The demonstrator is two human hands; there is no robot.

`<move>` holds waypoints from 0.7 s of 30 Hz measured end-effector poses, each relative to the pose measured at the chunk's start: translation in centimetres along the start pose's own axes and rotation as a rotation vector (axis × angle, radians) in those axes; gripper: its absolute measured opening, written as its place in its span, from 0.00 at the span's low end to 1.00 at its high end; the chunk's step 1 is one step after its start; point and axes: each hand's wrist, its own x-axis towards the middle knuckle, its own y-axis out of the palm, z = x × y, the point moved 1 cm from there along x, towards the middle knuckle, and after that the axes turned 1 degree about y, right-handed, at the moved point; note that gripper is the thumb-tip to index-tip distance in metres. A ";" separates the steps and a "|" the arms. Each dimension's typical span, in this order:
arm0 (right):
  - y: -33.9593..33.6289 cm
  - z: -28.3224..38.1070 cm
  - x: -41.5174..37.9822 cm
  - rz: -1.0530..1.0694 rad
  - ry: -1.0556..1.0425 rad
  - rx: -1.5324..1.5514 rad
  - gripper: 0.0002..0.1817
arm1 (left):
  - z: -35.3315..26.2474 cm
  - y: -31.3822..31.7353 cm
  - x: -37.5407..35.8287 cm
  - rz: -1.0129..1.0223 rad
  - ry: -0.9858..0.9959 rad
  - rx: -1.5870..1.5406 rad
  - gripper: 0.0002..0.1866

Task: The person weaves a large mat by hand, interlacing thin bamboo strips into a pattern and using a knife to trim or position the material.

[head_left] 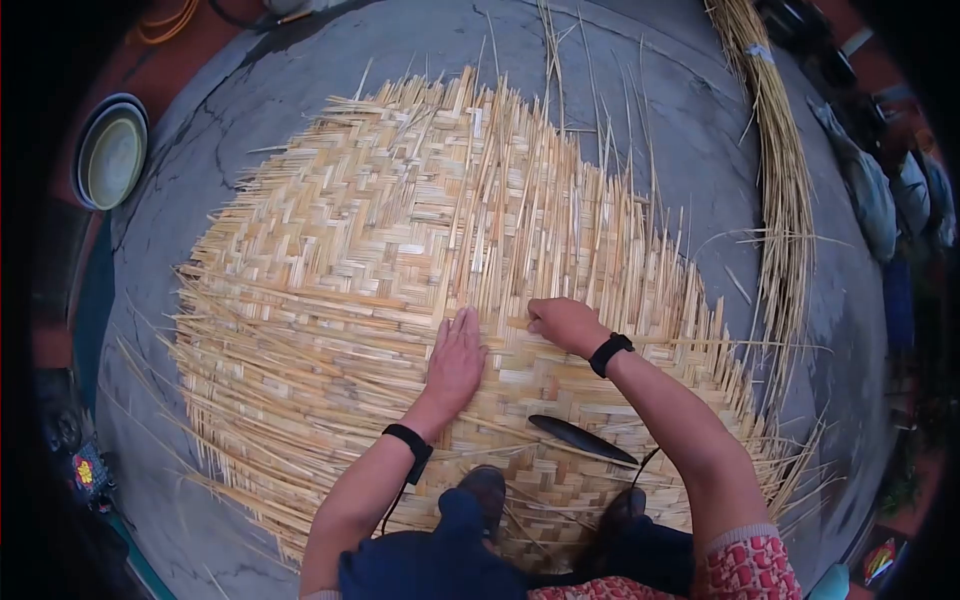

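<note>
A large herringbone mat [380, 210] of split reed strips lies on the ground, with long loose ends around its edges. My left hand [458, 360] rests flat on the weave, palm down with fingers stretched forward. Just to its right, my right hand [567, 325] is closed, thumb and fingers pinching at a reed strip [700, 342] that runs out to the right across the mat. The fingers partly hide where they grip it. A long, dark, pointed tool [580, 438] lies on the weave below my right hand.
My shoes [485, 490] stand on the mat's near part. A tied bundle of reeds [785, 200] lies on the grey concrete [690, 130] at the right. Metal basins [112, 155] sit at the far left. Filled bags [868, 195] line the right edge.
</note>
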 end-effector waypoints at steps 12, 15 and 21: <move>-16.7 -18.2 -25.1 -0.552 0.181 -0.665 0.06 | -10.7 -10.4 8.4 0.622 0.021 0.083 0.31; -20.8 -9.2 -24.0 -0.888 0.022 -0.439 0.06 | -15.5 -6.0 9.4 0.053 0.284 0.048 0.25; -20.2 -3.0 -20.4 -1.114 -0.777 0.007 0.15 | -6.3 -2.5 8.6 -0.311 -0.498 -1.125 0.19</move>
